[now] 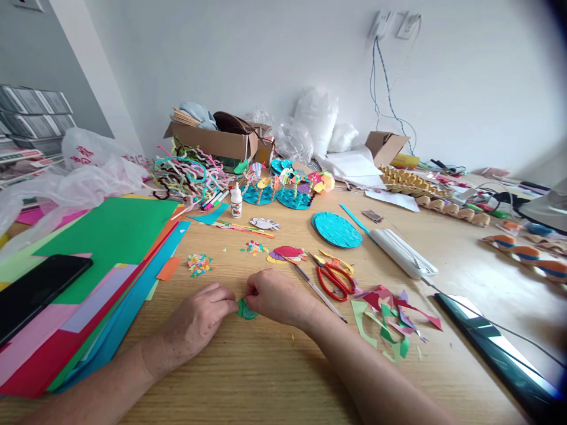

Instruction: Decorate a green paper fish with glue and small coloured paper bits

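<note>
A small rounded green paper cutout lies low over the table between my two hands. My left hand pinches its left edge with fingers pressed together. From the right, my right hand has its curled fingers on the cutout's upper right side, and they hide part of it. Just beyond are small piles of paper confetti and a stack of cut paper shapes. A pen and red-handled scissors rest to the right of my right hand.
Coloured paper sheets and a black phone cover the left side. Paper scraps, a power strip and a dark glossy device lie right. Farther back stand a glue bottle, blue discs and pipe cleaners.
</note>
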Demonstrator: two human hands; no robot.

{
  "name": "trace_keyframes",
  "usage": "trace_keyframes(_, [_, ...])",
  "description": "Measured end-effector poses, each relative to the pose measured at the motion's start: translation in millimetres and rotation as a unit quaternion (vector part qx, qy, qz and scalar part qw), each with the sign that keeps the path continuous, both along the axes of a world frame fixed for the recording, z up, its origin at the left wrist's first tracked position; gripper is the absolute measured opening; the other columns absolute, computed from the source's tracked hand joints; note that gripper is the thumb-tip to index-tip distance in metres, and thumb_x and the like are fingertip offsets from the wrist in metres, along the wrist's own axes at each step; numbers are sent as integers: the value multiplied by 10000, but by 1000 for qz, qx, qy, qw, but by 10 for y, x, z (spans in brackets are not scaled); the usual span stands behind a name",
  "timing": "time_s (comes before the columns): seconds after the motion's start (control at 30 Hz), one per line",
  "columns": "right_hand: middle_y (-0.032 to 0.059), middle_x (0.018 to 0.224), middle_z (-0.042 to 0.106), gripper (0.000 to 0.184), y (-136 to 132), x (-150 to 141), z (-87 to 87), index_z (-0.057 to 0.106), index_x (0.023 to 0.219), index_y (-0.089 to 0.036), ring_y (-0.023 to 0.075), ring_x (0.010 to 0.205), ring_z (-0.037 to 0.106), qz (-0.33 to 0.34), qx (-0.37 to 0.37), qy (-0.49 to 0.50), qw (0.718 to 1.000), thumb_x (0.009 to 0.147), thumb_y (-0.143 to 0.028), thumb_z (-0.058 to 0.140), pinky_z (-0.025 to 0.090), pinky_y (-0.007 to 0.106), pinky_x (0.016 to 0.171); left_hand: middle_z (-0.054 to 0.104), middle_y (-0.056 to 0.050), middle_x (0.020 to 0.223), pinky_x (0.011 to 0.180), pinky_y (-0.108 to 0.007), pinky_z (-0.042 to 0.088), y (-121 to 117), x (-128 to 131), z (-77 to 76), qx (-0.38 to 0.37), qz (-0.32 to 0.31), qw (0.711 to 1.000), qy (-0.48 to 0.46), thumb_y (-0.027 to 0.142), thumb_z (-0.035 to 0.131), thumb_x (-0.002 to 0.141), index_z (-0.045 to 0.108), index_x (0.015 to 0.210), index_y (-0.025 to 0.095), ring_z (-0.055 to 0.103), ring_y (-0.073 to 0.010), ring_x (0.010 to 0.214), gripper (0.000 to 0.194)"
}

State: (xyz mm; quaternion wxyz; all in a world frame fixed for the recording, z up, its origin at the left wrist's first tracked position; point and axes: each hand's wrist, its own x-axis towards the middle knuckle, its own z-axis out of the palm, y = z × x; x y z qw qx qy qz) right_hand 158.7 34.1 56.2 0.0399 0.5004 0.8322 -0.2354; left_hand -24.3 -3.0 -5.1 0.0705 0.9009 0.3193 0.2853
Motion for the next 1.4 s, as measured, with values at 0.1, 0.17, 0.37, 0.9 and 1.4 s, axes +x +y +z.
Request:
trace_keyframes(0.1, [62, 859, 752, 229, -1, -7, 9, 750, 864, -186, 170, 741, 646, 3, 2, -7, 1000, 730, -188, 565, 331, 232, 528, 660, -25, 830, 657, -271, 511, -1, 0, 10, -4, 2, 1000, 2, -1, 323, 883, 660, 924, 207, 599, -179, 763, 398])
trace_keyframes(0.17, [61, 858, 752, 235, -4, -10, 17, 750, 866, -188, 171, 746, 651, 5, 4, -13, 1000, 733, -186, 556, 335, 232, 530, 662, -22, 830, 654, -270, 515, -2, 4, 21, -3, 1, 1000, 3, -4, 318, 877, 661, 928, 209, 603, -176, 761, 407])
trace_keyframes(0.37, [48, 855, 752, 239, -4, -2, -1, 747, 867, -204, 165, 752, 658, 11, 17, -21, 1000, 744, -202, 542, 340, 229, 530, 671, -33, 819, 646, -280, 524, -8, 19, 33, 17, 6, 1000, 5, -12, 308, 876, 663, 906, 189, 604, -177, 748, 409])
trace_keyframes(0.9, [37, 860, 728, 188, 35, 34, -53, 714, 848, -192, 151, 747, 624, 16, 52, 4, 999, 743, -171, 560, 342, 223, 559, 667, -31, 824, 653, -260, 537, -16, 20, 26, 47, 9, 999, 23, 22, 292, 919, 649, 861, 177, 616, -165, 754, 394])
trace_keyframes(1.4, [28, 872, 755, 275, 11, 85, 2, 772, 936, -226, 142, 740, 640, 103, 47, 16, 993, 806, -146, 543, 396, 212, 620, 693, -12, 845, 678, -254, 560, -23, 44, 49, 83, 11, 996, 6, 0, 296, 891, 637, 860, 199, 646, -163, 788, 396])
